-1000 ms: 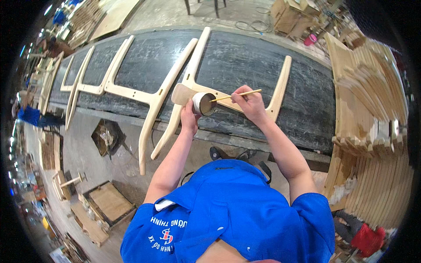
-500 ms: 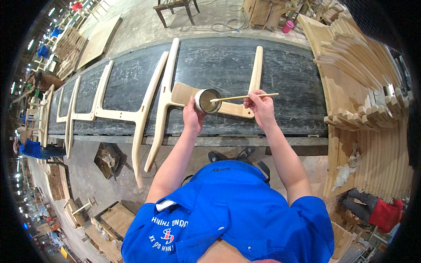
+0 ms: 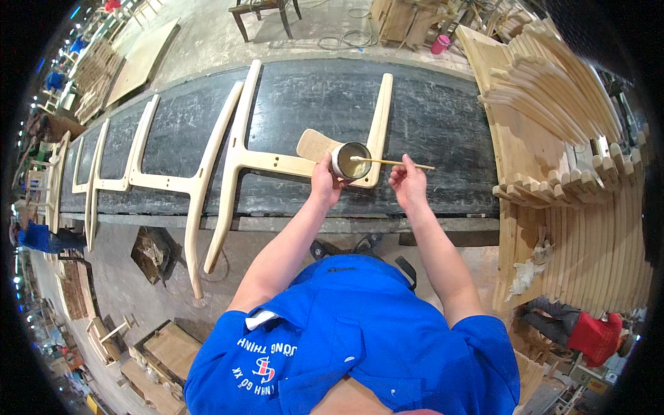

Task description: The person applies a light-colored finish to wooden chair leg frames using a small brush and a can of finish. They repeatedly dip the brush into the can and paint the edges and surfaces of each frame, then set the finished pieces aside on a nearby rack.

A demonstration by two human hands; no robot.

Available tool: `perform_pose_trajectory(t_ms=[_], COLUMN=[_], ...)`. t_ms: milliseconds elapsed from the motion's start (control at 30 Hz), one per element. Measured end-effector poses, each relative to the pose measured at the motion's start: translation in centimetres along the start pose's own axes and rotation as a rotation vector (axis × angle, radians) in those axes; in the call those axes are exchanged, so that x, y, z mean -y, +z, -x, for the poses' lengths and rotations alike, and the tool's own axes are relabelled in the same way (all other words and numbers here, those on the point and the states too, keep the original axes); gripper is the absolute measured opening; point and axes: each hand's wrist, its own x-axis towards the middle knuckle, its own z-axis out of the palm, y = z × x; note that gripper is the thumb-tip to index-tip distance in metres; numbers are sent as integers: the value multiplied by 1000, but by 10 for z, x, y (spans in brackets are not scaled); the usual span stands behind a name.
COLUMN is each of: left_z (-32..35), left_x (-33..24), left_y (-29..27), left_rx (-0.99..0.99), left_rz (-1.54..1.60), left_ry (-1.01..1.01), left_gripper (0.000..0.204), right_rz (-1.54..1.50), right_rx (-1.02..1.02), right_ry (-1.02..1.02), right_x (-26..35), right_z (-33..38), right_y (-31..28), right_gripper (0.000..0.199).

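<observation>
"What's in that round white can (image 3: 337, 160)?"
"Greyish stuff (image 3: 355, 168). Left hand (image 3: 325, 182) grips the can above the black counter (image 3: 443, 124); right hand (image 3: 411, 184) pinches a slim, yellowish, pale-tipped stick (image 3: 389, 162) over its mouth."

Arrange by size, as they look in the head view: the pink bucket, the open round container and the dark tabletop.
1. Dark tabletop
2. Open round container
3. Pink bucket; it stands farther away, so its true size is unsure.
</observation>
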Motion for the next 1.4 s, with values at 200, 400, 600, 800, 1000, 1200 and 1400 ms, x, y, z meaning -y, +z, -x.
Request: perform_pose_trajectory(t_ms=[200, 400, 600, 800, 1000, 1200, 1400], left_z=[-10, 10, 34, 49, 51, 52, 53], left_x=[8, 3, 1, 6, 6, 8, 14], left_y=[-44, -98, -132, -147, -141, -143, -140], left_rx=[-114, -145, -218, -242, -271, -281, -257], left_rz=[31, 172, 178, 202, 182, 182, 199], left_ry=[38, 66, 114, 124, 127, 131, 118], left_gripper=[40, 45, 47, 48, 48, 49, 49], right_rz=[581, 1377, 1437, 1480, 1506, 1455, 1471], right_rx=[272, 365, 418, 449, 442, 410, 329], right_ry=[-520, -788, -944, -868, -904, -851, -866], right_x=[40, 26, 10, 0, -4, 9, 14], right_z=[0, -2, -13, -20, -28, -32, -39], right_y=[9, 10, 13, 13, 10, 11, 12], right_gripper=[17, 18, 17, 17, 17, 20, 19])
